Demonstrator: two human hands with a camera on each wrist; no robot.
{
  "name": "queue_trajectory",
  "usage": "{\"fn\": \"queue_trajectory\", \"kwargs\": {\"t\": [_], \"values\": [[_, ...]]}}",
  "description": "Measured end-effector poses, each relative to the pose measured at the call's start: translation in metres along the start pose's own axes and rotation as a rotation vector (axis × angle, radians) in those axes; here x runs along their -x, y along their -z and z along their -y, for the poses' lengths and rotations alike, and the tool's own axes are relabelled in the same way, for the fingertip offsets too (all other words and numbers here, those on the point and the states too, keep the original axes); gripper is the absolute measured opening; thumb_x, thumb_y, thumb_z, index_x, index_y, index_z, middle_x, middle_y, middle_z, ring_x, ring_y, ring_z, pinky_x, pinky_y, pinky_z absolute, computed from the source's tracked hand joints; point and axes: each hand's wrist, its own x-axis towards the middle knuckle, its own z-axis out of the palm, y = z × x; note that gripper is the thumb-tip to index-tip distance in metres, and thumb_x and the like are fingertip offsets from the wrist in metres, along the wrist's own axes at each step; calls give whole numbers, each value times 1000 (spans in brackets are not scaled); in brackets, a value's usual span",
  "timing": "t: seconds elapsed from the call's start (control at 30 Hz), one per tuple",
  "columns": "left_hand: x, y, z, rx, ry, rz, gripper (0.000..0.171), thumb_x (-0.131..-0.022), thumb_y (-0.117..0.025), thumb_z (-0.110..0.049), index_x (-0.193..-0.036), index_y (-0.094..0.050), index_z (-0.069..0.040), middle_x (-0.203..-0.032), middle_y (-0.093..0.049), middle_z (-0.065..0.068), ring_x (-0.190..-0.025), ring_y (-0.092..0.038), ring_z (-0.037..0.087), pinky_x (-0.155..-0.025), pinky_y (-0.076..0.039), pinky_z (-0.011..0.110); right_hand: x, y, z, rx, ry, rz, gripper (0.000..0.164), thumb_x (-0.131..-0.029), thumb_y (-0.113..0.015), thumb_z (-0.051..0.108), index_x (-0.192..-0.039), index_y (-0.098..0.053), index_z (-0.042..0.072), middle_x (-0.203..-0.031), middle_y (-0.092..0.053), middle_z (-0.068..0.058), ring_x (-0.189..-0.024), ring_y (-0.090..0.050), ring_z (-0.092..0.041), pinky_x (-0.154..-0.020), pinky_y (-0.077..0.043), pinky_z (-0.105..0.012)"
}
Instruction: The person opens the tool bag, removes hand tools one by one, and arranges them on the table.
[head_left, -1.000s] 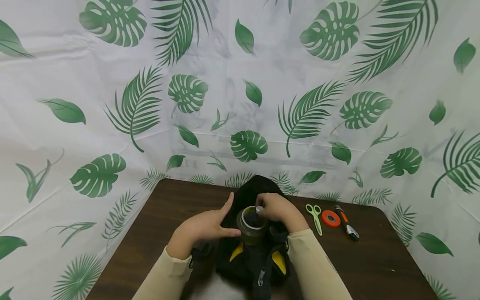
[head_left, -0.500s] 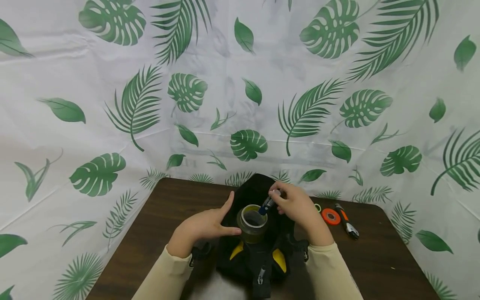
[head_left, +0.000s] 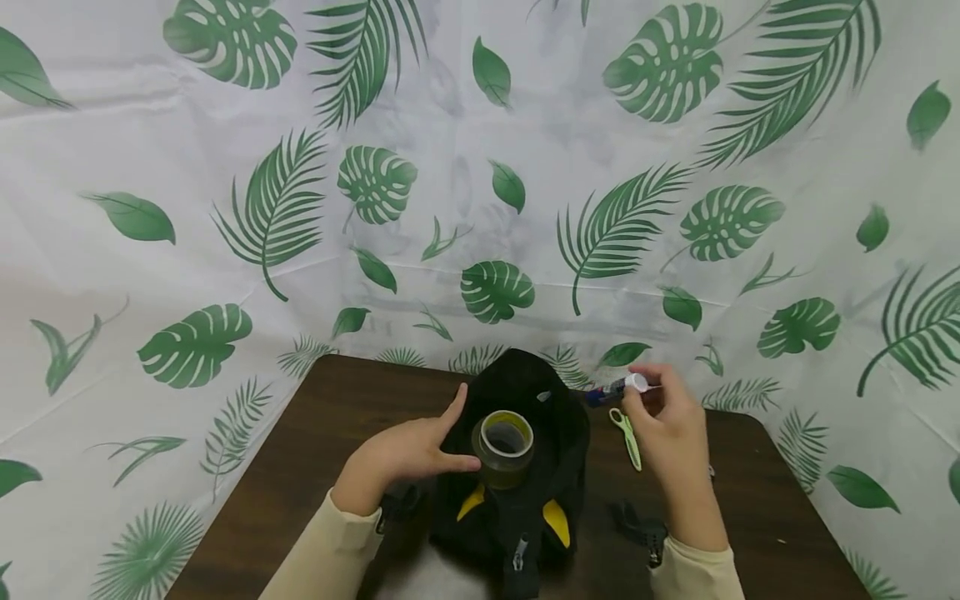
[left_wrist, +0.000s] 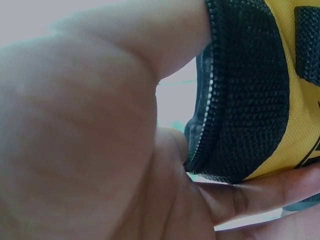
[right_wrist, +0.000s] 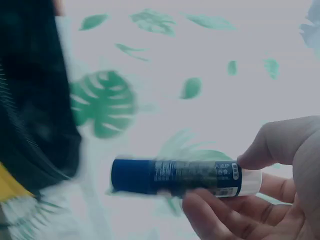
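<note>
A black and yellow zip bag (head_left: pixel 555 521) stands with its top gaping in the middle of the table. Inside its mouth sits a roll of brownish tape (head_left: pixel 504 479). My left hand (head_left: pixel 405 454) grips the bag's left side, its thumb stretched toward the tape roll; in the left wrist view the zipped black rim (left_wrist: pixel 250 90) lies between thumb and fingers. To the right of the bag, my right hand (head_left: pixel 675 429) holds a blue glue stick (right_wrist: pixel 175 177) with a white end, pinched between thumb and fingers. The glue stick points left, just above the table's back edge.
Green scissors (head_left: pixel 627 437) lie on the dark wooden table (head_left: pixel 300 467) beside the right hand. A black strap with a buckle (head_left: pixel 637 527) lies near the right sleeve. Behind the table hangs a white leaf-print cloth (head_left: pixel 465 217).
My right hand has drawn the glue stick up out of the bag and carried it right, over toward the scissors. It now covers the orange ring and the orange-handled tool. My left hand stays put.
</note>
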Motion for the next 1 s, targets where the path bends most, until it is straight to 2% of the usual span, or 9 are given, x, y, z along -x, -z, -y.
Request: {"fn": "queue_trajectory", "kwargs": {"t": [0.1,0.17,0.37,0.47,0.6,0.67,0.77,0.87,1.0], "values": [[-2,1,-2,-6,-16,-2,118,-98,-71,-69,-174,14,-37,-175,-40,11,-143,-63,31,-119,-49,54,3,22,1,-24,9,-115,25,-101,-75,11,-126,-76,13,-94,-71,2,-74,-61,0,-62,-49,-11],[-3,2,-2,-10,-19,3,119,-98,-71,-69,-175,13,-35,-175,-40,11,-143,-64,31,-119,-50,54,7,35,-2,-72,-10,-155,25,-101,-78,10,-126,-77,11,-94,-70,6,-74,-63,-2,-63,-50,-11],[2,1,0,-22,7,4,119,-98,-71,-69,-175,13,-35,-174,-43,11,-138,-68,28,-117,-51,52,15,59,-25,-92,-168,-253,28,-98,-83,14,-123,-73,6,-97,-66,18,-78,-65,0,-67,-52,-7],[4,0,1,-21,6,-3,118,-98,-71,-69,-175,13,-36,-174,-42,10,-138,-68,28,-118,-51,53,11,68,-41,-105,-225,-301,27,-99,-81,11,-124,-72,5,-101,-65,17,-84,-65,2,-70,-51,-4],[6,1,0,-21,5,-6,118,-98,-70,-69,-175,13,-36,-174,-42,11,-138,-68,29,-118,-51,53,3,73,-70,-226,-336,-362,25,-101,-76,8,-126,-73,9,-106,-63,11,-88,-64,-1,-69,-49,-6],[6,2,-1,-23,6,-12,118,-98,-70,-69,-175,13,-35,-174,-43,11,-138,-68,29,-117,-52,53,-2,71,-96,-331,-379,-388,25,-102,-76,10,-126,-73,10,-105,-64,8,-84,-66,-4,-65,-50,-8],[6,1,-3,-31,8,-13,117,-98,-69,-69,-175,13,-35,-173,-44,12,-138,-67,30,-116,-52,53,-1,60,-150,-604,-378,-455,21,-101,-77,6,-121,-72,2,-98,-68,0,-68,-69,-9,-55,-55,-16],[5,-1,-4,-41,6,-7,117,-98,-69,-70,-175,13,-35,-172,-46,12,-135,-69,29,-114,-54,53,13,43,-208,-899,-345,-523,18,-102,-75,4,-115,-69,-7,-88,-70,-7,-56,-67,-16,-48,-56,-24],[7,-1,-4,-49,14,-11,117,-98,-69,-71,-175,13,-35,-171,-47,12,-134,-70,29,-112,-54,52,34,26,-265,-1247,-426,-588,9,-105,-68,-2,-111,-65,-8,-77,-70,-14,-53,-67,-25,-45,-57,-32]]}}
